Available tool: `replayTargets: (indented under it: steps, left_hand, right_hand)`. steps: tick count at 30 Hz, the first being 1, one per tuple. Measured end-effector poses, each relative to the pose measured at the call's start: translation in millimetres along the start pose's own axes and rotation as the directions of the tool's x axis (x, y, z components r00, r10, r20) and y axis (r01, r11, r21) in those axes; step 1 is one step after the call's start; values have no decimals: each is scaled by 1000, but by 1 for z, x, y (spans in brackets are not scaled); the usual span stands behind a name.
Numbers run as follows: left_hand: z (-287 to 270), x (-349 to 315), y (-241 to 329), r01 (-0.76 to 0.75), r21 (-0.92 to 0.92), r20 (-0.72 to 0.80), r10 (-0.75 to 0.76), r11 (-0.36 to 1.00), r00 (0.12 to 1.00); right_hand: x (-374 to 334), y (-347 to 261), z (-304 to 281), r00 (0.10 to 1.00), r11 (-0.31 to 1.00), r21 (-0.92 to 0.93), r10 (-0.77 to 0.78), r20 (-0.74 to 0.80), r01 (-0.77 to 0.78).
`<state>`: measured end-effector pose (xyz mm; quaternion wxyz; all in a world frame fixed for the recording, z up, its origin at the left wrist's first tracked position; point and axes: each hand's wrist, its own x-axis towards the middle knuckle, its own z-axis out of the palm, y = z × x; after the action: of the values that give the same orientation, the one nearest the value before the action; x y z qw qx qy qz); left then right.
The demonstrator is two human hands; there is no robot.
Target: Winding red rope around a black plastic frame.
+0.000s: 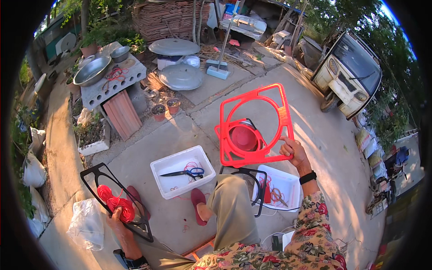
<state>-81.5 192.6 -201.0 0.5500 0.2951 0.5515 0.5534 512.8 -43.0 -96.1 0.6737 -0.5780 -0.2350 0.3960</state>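
Observation:
My right hand (294,154) is closed on the lower right corner of a red square frame (283,108) with a large round opening, held up in front of me. Behind the frame, partly hidden, is a red round-topped thing (244,137). In my left hand (118,216) is a bundle of red cord (120,202), with a black frame (96,173) at that hand. Another black frame part (262,193) shows beside my right knee. A white bin (180,191) on the ground contains large scissors (195,172) with blue handles and loose red cord.
A second white bin (292,185) at right holds brown-handled scissors (279,195) and red pieces. A clear plastic bag (85,225) lies at left. Beyond are a concrete slab bench (130,72) with metal basins, flowerpots (173,105), a broom (218,70) and a parked white vehicle (351,76).

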Motion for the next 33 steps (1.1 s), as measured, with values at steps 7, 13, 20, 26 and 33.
replayTargets:
  steps: [7,13,20,26,33]
  left_hand:
    - [28,-17,0,-16,-27,101,19,999,995]
    - [18,-12,-2,-16,29,136,12,999,991]
    - [4,0,-8,-36,163,29,32,986,999]
    - [11,-7,2,32,202,-56,-21,979,998]
    - [27,-14,15,99,317,-67,-82,943,994]
  right_hand:
    - [-43,13,-14,999,989,147,19,48,-26]
    - [-6,-15,-34,984,976,-209,-90,-156,57]
    - [126,53,-42,758,114,-993,-648,-78,-4]
    - [163,225,-16,945,-98,-994,-326,-9,-43]
    - [144,347,5,992,-86,-994,-113,-56,-66]
